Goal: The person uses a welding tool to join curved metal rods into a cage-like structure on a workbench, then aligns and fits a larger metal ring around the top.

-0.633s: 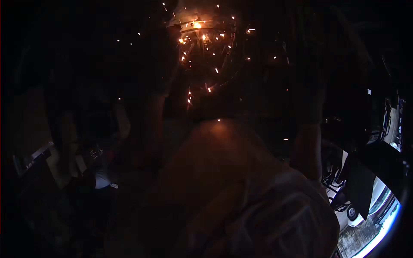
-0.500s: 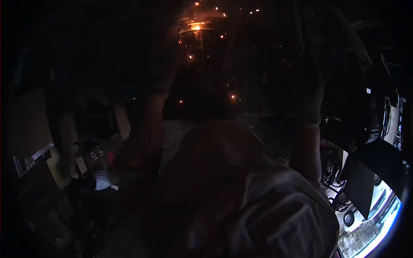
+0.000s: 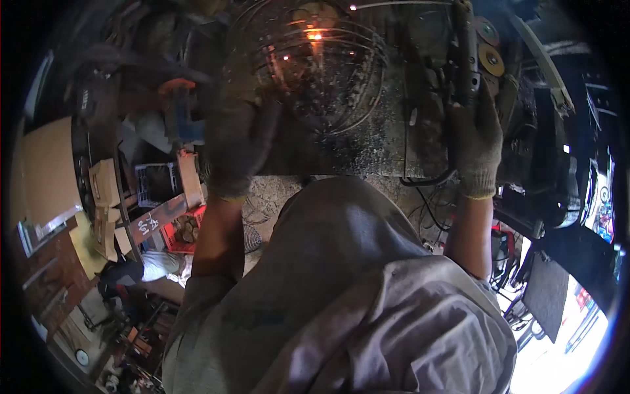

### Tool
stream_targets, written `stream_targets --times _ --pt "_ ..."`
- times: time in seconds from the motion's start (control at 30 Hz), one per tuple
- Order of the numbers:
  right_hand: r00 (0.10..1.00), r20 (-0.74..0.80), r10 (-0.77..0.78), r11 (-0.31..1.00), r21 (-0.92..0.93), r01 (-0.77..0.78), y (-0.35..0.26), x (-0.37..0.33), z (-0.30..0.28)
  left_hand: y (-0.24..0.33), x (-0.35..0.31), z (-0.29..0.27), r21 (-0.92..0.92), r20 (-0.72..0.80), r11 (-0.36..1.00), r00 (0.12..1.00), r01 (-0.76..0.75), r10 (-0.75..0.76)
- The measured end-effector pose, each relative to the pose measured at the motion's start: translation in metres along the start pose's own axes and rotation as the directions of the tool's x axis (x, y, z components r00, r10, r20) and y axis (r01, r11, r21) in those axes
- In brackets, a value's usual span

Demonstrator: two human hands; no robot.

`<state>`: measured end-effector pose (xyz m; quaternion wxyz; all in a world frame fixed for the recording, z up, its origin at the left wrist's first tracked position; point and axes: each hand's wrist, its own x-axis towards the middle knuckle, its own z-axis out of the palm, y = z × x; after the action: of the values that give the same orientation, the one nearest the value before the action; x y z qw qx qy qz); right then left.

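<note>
A round cage-like frame of curved metal rods point(image 3: 357, 125) lies on the dark, speckled workbench point(image 3: 380, 154), with an orange-hot spot near its far side. My right hand point(image 3: 478, 141), in a grey knit glove, is closed round a welding electrode holder point(image 3: 467, 59). From its far end a thin welding rod point(image 3: 407, 3) points left, its tip glowing above the frame. My left hand point(image 3: 237, 141), gloved too, is at the frame's near left side. Its thumb shows, but the other fingers are lost in shadow, so its grip is unclear.
Grinding discs point(image 3: 490, 59) lie right of the holder. A black cable point(image 3: 430, 182) hangs at the bench's near edge. On the left are a red crate point(image 3: 184, 231), a grey plastic crate point(image 3: 157, 184) and cardboard point(image 3: 49, 171). Bright daylight enters at lower right.
The picture has gone from nearly black to lit. Flying sparks have mostly died away, and the bright spot is now a small orange glow. The welding rod shows clear of it.
</note>
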<state>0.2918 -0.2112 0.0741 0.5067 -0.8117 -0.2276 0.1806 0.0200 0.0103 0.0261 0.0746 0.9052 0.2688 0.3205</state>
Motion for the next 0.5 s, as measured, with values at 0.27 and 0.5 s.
stream_targets --times 0.27,0.5 --pt "1.000 -0.030 -0.007 0.999 0.049 0.009 0.006 -0.011 0.006 0.027 -0.056 0.009 -0.316 0.373 0.937 0.928 0.146 -0.019" --pt "0.981 0.011 0.192 0.973 0.126 -0.192 0.006 -0.024 -0.014 0.022 -0.064 0.004 -0.399 0.491 0.849 0.863 0.345 -0.120"
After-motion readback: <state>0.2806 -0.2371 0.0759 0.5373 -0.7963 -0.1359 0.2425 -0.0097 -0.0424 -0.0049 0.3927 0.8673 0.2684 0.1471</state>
